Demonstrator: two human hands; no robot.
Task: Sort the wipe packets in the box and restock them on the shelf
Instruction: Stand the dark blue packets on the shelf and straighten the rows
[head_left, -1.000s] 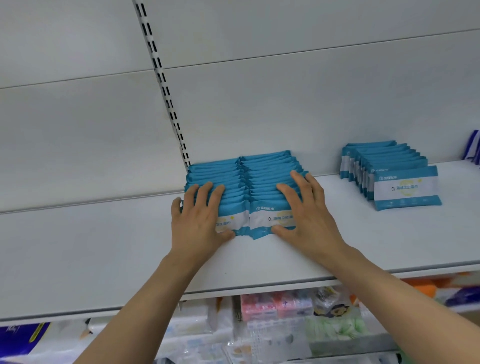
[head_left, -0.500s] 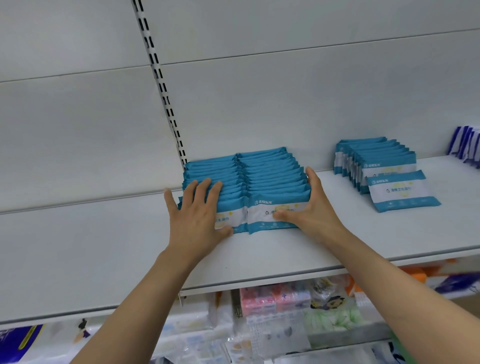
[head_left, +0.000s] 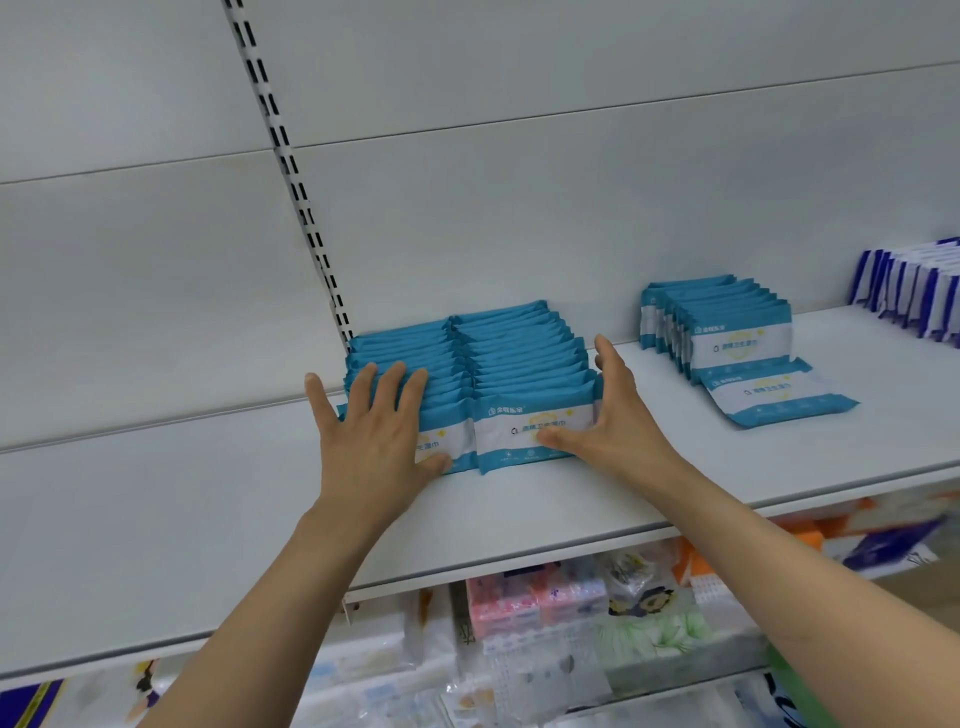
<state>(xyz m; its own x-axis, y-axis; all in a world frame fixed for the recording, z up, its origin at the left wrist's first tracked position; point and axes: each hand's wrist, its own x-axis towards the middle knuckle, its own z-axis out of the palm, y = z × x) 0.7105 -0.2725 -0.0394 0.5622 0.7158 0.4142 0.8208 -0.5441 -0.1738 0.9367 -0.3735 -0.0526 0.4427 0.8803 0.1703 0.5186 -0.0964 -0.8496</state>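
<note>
**Teal wipe packets squared up on the shelf**

Teal-and-white wipe packets (head_left: 498, 374) stand in two side-by-side rows on the white shelf (head_left: 156, 519), leaning back toward the rear wall beside the slotted upright (head_left: 291, 171). The left hand (head_left: 374, 431) lies flat over the left row, fingers (head_left: 387, 387) straight and spread, thumb against the front packet. The right hand (head_left: 608, 415) presses the right side of the other row with straight fingers, thumb resting on the front packet's label; neither hand grips anything. A second, shorter row of packets (head_left: 722, 327) stands further right, with one fallen packet (head_left: 774, 392) lying flat in front. Blue-and-white packs (head_left: 914, 286) sit at the far right edge.

These packets look light, soft and slick-wrapped, likely to slide or fan over. Pressing the rows from the outer sides and the front should hold them better than pinching a single seam.
</note>
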